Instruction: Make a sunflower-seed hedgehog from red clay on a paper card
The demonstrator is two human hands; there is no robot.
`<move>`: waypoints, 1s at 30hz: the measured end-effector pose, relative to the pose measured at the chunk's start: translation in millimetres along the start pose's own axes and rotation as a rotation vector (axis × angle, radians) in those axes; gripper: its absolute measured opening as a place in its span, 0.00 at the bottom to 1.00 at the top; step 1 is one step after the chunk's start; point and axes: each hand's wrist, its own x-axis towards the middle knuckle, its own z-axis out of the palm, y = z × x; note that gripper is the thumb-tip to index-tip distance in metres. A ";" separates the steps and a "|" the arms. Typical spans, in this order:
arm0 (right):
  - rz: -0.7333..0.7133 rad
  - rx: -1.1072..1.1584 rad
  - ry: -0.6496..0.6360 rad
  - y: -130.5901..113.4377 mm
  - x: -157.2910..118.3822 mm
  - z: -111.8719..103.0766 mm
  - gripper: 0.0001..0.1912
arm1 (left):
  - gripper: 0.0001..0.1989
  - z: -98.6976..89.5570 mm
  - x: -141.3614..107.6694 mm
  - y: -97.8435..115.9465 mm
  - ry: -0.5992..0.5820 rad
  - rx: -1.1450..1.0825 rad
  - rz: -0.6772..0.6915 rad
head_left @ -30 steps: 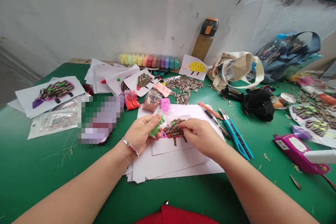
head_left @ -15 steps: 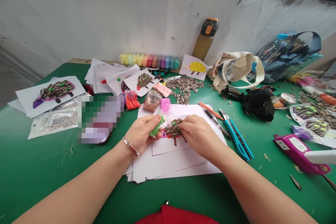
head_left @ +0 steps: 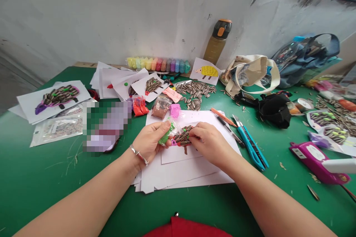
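My left hand (head_left: 154,137) pinches a small clear bag of green modelling clay (head_left: 164,137) between thumb and fingers. It hovers at the left edge of a hedgehog picture (head_left: 183,137), made of striped sunflower seeds with red and pink clay, green dots and a brown leg, on a white card. My right hand (head_left: 207,140) is closed over the hedgehog's right side, its fingertips bunched against the seeds; whatever they pinch is too small or hidden to name. Beneath the card lies a stack of white paper (head_left: 189,176).
Behind the paper are bags of brown clay (head_left: 160,107) and red clay (head_left: 139,106), and a sunflower seed pile (head_left: 196,90). To the right lie a blue utility knife (head_left: 251,144), a pen (head_left: 229,129) and a magenta glue gun (head_left: 317,163). Finished hedgehog cards (head_left: 57,98) rest at left.
My right hand has shifted very slightly at the hedgehog's right side. My left hand and the green clay bag stay where they were.
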 end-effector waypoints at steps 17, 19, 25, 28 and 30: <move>-0.032 0.080 -0.035 -3.4 -2.3 -12.7 0.14 | 0.22 0.0 0.1 0.3 0.003 0.008 0.006; -0.030 0.085 -0.027 -4.0 -1.9 -13.9 0.14 | 0.21 0.0 0.2 0.4 0.004 0.002 0.002; 0.085 0.101 0.109 12.4 -1.0 -23.0 0.12 | 0.21 -1.8 2.1 -0.3 0.004 -0.034 -0.028; 0.138 0.026 0.186 27.1 0.5 -19.5 0.14 | 0.20 -2.7 2.6 -0.6 0.003 -0.036 -0.034; 0.129 -0.026 0.199 34.0 2.4 -13.7 0.18 | 0.20 -2.6 2.5 -0.4 0.006 -0.037 -0.038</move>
